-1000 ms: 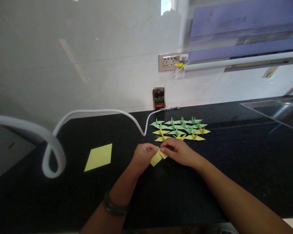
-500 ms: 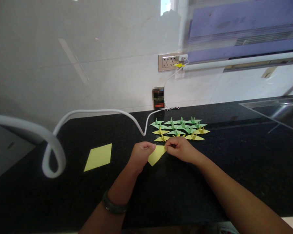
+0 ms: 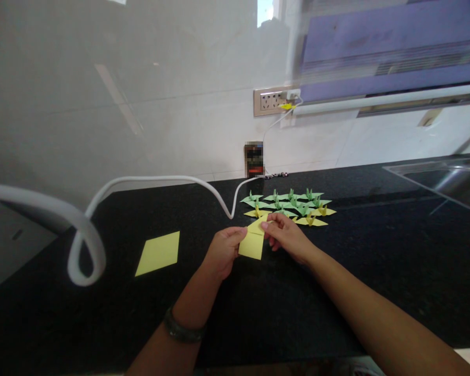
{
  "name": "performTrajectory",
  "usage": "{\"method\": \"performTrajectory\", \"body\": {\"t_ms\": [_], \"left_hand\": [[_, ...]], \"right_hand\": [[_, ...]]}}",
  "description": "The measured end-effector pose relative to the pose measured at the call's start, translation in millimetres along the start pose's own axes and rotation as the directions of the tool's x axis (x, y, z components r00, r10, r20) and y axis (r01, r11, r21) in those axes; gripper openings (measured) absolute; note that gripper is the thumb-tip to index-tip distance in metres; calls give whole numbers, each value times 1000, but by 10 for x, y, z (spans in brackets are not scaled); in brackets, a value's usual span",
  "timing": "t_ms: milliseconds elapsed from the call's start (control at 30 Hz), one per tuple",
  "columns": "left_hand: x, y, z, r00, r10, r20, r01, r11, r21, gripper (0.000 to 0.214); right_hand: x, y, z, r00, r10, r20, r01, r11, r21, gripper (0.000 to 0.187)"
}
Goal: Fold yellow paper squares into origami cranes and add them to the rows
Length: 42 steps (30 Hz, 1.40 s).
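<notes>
Both my hands hold one partly folded yellow paper (image 3: 253, 242) just above the black counter (image 3: 376, 261). My left hand (image 3: 223, 249) pinches its left edge. My right hand (image 3: 285, 235) pinches its upper right flap, which stands lifted. Just behind my hands lies a cluster of several folded green and yellow paper cranes (image 3: 292, 204), laid in rows. A flat yellow paper square (image 3: 159, 252) lies on the counter to the left, apart from both hands.
A thick white cable (image 3: 82, 230) loops across the left of the counter and runs to a small dark device (image 3: 254, 159) at the wall. A wall socket (image 3: 272, 100) sits above. A metal sink (image 3: 446, 177) is at the far right.
The paper was a flat triangle between my hands half a second ago. Now it is opened into a taller shape, with my right hand lifting its top flap up and back.
</notes>
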<state>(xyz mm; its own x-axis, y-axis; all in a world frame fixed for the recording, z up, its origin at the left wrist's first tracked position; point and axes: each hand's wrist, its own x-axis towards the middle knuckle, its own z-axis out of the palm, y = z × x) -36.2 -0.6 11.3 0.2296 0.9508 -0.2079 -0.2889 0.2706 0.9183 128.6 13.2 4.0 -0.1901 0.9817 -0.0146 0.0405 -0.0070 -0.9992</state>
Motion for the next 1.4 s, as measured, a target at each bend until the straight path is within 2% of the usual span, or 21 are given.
{"method": "performTrajectory", "body": {"t_ms": [167,400,567,700,933,1167,1400], "left_hand": [[-10,-12,18,999,-20,34,18,998,59,30],[-12,-63,36,999,-23,33,14,971,238,34],[-11,-67,44,999,25,-22,-19,968,252,30],[-5,-65,59,999,44,-19,-37,966,255,28],[1,-55,83,993,72,-92,-44,962,270,27],[11,-83,31,997,55,-56,-41,972,229,27],[4,-93,10,996,-52,67,48,997,61,27]], "right_hand": [[-13,14,-21,990,-36,134,37,999,-6,30],[-30,-7,-31,983,-62,172,77,994,-81,28],[-39,-9,-31,978,-35,206,62,990,-124,26],[-28,23,-28,976,-67,207,106,978,-182,25],[-23,54,-25,969,-84,232,136,966,-220,25],[-43,42,-13,958,-149,244,208,950,-234,23],[-63,-37,4,963,-129,236,160,980,-117,23]]}}
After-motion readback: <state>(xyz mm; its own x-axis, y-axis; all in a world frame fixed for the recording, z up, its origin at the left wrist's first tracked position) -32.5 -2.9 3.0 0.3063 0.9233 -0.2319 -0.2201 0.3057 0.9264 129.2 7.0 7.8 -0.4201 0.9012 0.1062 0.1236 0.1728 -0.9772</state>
